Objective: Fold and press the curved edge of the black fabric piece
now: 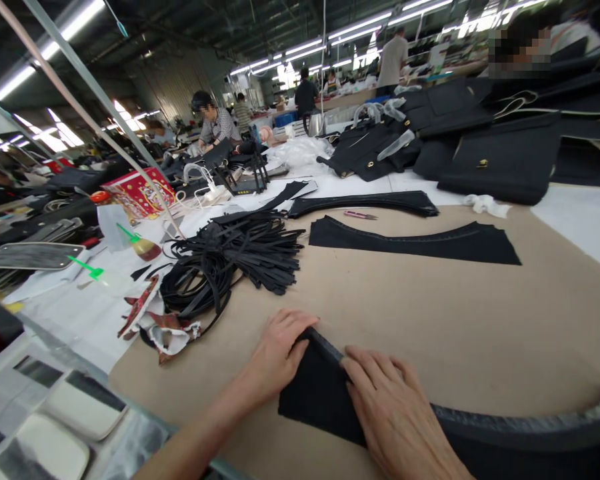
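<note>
A large curved black panel, seemingly leather or fabric, lies across the front of the brown work surface. A greyish strip runs along its upper edge. My left hand pinches the panel's upper left corner between thumb and fingers. My right hand rests flat over the panel, its fingertips touching the edge strip just right of my left hand. The right hand hides part of the panel, which runs out of view at the right. Farther back lies a similar black panel, curved edge upward.
Thread snips lie before a stack of curved black panels. Black straps are heaped at left, near green-tipped bottles and scraps. Black bags are piled at the back right. A person works beyond.
</note>
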The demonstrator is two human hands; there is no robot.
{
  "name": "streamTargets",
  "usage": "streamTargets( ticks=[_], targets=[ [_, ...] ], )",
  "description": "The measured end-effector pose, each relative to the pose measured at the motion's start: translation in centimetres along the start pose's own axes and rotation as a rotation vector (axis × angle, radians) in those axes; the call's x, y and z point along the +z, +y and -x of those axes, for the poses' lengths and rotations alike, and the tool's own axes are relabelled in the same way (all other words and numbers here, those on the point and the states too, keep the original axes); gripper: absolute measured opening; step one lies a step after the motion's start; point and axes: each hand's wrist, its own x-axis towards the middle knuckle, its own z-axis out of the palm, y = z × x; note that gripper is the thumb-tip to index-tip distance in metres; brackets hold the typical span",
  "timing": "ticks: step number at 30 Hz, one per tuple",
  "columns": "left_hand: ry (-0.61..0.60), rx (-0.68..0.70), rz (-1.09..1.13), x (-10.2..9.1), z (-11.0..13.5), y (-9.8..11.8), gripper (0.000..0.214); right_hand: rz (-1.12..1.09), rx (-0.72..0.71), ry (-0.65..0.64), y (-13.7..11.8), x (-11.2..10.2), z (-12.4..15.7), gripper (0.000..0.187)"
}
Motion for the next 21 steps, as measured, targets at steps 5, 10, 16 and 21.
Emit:
streamTargets(
  ticks=[5, 10, 16, 21],
  targets=[
    [-0.3, 0.016, -0.136, -1.2, -2.3, 0.4, 0.043, -0.112, 0.174, -0.112, -0.6, 0.1, -1.5, 0.028],
    [-0.409, 0.044, -0.167, -1.5, -3.7, 0.0, 0.023, -0.13, 0.334, -0.26, -1.4, -0.2, -4.0, 0.026],
    [-0.387, 0.067, -0.13, -1.5, -4.0, -0.4, 0.015, -0.137, 0.34, -0.316, -1.7, 0.0, -5.4, 0.008],
    [-0.345, 0.098, -0.112, -1.4, -3.2, -1.0, 0.018, -0.223, 0.292, -0.263, -1.6, 0.8, -4.8, 0.011]
  ],
)
